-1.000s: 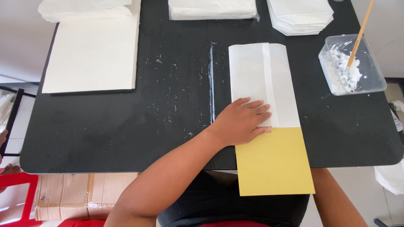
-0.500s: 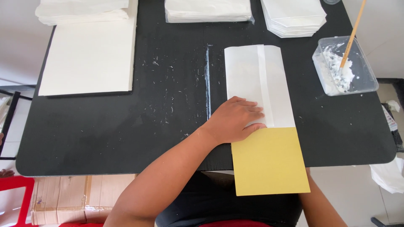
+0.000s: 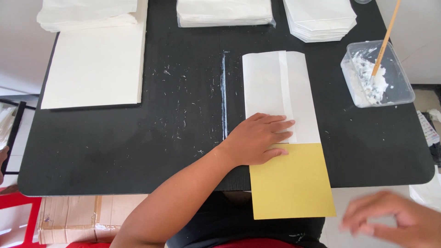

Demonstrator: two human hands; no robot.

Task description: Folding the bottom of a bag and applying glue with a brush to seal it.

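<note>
Folded white paper [image 3: 280,94] lies right of centre on the black surface [image 3: 183,151], its yellow card [image 3: 291,181] overhanging the near edge. Left hand [image 3: 258,138] lies flat with no grip, apparently pinning it against sliding. Right hand [image 3: 395,222], lower right, is blurred; grip unclear. One glue tub [image 3: 377,76] with one stick [image 3: 387,36]; four white stacks along the top.

Glue tub [image 3: 376,76], brush [image 3: 385,39], white paper stacks [image 3: 94,69].

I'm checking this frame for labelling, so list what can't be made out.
Head view:
- Right hand: motion-blurred, cut by the frame's bottom edge; grip unreadable.
- Folded white paper sheet: its lower left part hidden under the left hand.
- Clear plastic tub of white paste: stick's top cropped.
</note>
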